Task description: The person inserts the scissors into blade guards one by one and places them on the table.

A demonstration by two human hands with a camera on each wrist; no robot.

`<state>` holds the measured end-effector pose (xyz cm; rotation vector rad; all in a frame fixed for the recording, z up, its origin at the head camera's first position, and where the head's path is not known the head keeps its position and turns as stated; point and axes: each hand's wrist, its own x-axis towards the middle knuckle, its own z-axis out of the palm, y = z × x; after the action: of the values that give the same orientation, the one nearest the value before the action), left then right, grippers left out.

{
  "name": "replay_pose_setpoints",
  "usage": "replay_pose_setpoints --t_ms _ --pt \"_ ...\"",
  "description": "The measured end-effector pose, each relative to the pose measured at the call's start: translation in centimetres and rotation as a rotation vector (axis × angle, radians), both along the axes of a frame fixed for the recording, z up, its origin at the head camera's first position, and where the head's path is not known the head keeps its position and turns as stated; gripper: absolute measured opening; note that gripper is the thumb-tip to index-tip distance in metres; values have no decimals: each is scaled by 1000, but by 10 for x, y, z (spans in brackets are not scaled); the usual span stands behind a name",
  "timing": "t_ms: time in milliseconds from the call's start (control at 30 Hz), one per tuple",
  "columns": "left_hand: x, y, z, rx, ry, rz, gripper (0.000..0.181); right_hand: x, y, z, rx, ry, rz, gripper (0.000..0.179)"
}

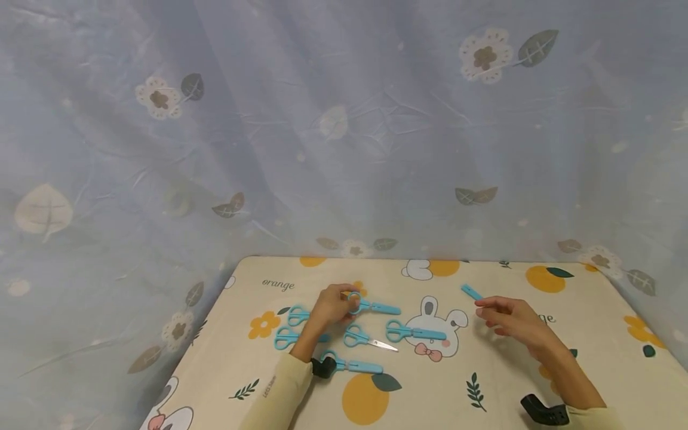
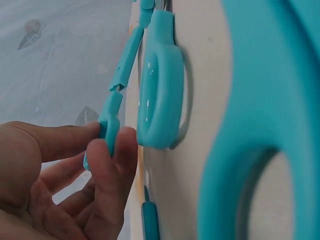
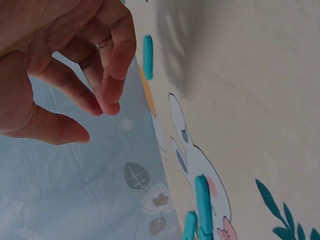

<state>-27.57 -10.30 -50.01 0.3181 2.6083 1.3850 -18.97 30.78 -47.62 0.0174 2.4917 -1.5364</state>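
My left hand [image 1: 334, 304] pinches a handle ring of light-blue scissors [image 1: 362, 305], with a blue blade cover [image 1: 387, 309] over the blades. In the left wrist view, thumb and fingertips grip the handle of these scissors [image 2: 111, 117], tilted above the cloth. My right hand [image 1: 513, 322] hovers at the right, fingers loosely bent and holding nothing. Just beyond its fingertips lies a loose blue blade cover [image 1: 471, 291], which in the right wrist view is apart from the right hand [image 3: 75, 70]. Bare-bladed scissors [image 1: 357, 336] lie just in front of the left hand.
Covered scissors [image 1: 416, 332] lie on the printed rabbit, and another covered pair [image 1: 357, 365] lies nearer the front. Two more scissors [image 1: 285, 338] are partly hidden behind the left forearm. A patterned cloth [image 1: 430, 394] covers the table; a grey-blue curtain [image 1: 344, 167] hangs behind.
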Motion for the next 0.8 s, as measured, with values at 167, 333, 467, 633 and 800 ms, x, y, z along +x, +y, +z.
replay_pose_setpoints --t_ms 167,333,467,633,800 --pt "3 3 3 -114 91 49 38 2 10 8 14 10 -13 63" --pt "4 5 5 -148 121 40 38 7 24 14 53 26 -40 62" --pt "4 7 5 -154 133 23 39 11 37 19 80 50 -51 60" --pt "4 4 8 -203 169 23 40 14 57 28 123 97 -62 62" --pt "8 -3 11 -219 203 35 41 12 78 35 140 126 -89 64"
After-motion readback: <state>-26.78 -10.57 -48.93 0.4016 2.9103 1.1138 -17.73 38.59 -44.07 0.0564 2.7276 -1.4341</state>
